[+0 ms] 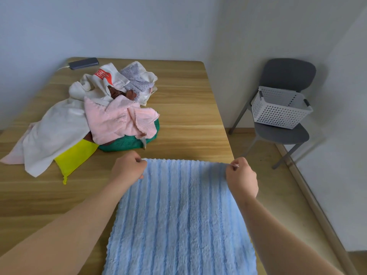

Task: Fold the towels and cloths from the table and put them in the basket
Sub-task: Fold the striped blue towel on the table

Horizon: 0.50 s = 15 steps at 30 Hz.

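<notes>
Two hands; what's each doing?
Me: my left hand (pixel 128 167) pinches the far left corner of the blue striped towel (pixel 178 215); my right hand (pixel 241 175) pinches the far right corner; fingers curled on the edge.
Checker: where's the towel?
Me: spread out on the counter (pixel 188 108) right in front of me, far edge stretched between my hands; crumpled pile of cloths (pixel 95 112) beyond it on the left; white basket (pixel 278 114) sits on a grey chair (pixel 288 74) to the right, apart from the counter; phone (pixel 84 63) at the far corner.
</notes>
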Tool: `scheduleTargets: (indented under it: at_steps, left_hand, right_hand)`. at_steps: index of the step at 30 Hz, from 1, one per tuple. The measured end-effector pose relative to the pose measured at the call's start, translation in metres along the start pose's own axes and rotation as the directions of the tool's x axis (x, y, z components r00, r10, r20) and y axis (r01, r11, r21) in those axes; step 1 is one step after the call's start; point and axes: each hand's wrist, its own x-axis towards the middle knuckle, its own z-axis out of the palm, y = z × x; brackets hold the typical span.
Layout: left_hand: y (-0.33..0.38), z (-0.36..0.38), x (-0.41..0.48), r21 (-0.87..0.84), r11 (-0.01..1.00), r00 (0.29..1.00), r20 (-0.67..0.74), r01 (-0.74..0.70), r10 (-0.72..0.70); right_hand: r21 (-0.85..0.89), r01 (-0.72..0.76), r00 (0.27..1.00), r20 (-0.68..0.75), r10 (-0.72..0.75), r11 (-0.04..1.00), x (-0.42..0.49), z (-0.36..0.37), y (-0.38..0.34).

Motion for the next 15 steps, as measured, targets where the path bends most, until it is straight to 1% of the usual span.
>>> scheduleTargets:
  at_steps: [1,3,5,6,7,9,10,11,12,15]
  left_hand:
    - [-0.003,0.003,0.004,0.03,0.999,1.0,0.009,-0.011,0.011]
    - [-0.011,0.01,0.006,0.091,0.995,0.995,0.091,-0.038,0.03]
    - [-0.019,0.017,-0.001,0.103,0.992,0.982,0.182,-0.077,0.057]
    - [-0.023,0.019,-0.008,0.14,0.982,0.975,0.201,-0.125,0.095]
    - [-0.028,0.02,-0.015,0.214,0.957,0.966,0.209,-0.197,0.153]
    - [-0.039,0.021,-0.033,0.381,0.858,0.938,0.176,-0.344,0.298]
    - [-0.044,0.022,-0.043,0.417,0.818,0.918,0.146,-0.395,0.369]
    - [-0.049,0.023,-0.053,0.414,0.799,0.898,0.142,-0.435,0.416]
    - [-0.054,0.025,-0.064,0.39,0.788,0.878,0.17,-0.477,0.447]
    - [-0.07,0.034,-0.09,0.314,0.743,0.801,0.332,-0.592,0.498]
  right_hand:
    - [0.019,0.003,0.999,0.033,-0.004,1.0,0.002,0.003,0.001]
    - [0.074,0.012,0.989,0.148,-0.023,0.997,0.001,0.009,0.007]
    - [0.037,0.045,0.974,0.221,-0.053,0.998,-0.006,0.014,0.017]
    - [-0.027,0.094,0.969,0.23,-0.086,0.995,-0.012,0.018,0.023]
    - [-0.107,0.151,0.968,0.218,-0.125,0.983,-0.02,0.022,0.029]
    - [-0.21,0.266,0.962,0.129,-0.243,0.941,-0.038,0.029,0.038]
    - [-0.226,0.322,0.947,0.102,-0.306,0.919,-0.047,0.033,0.043]
    - [-0.226,0.364,0.931,0.092,-0.352,0.904,-0.057,0.036,0.047]
    - [-0.22,0.393,0.919,0.113,-0.377,0.893,-0.066,0.037,0.049]
    - [-0.219,0.409,0.892,0.303,-0.336,0.886,-0.09,0.036,0.056]
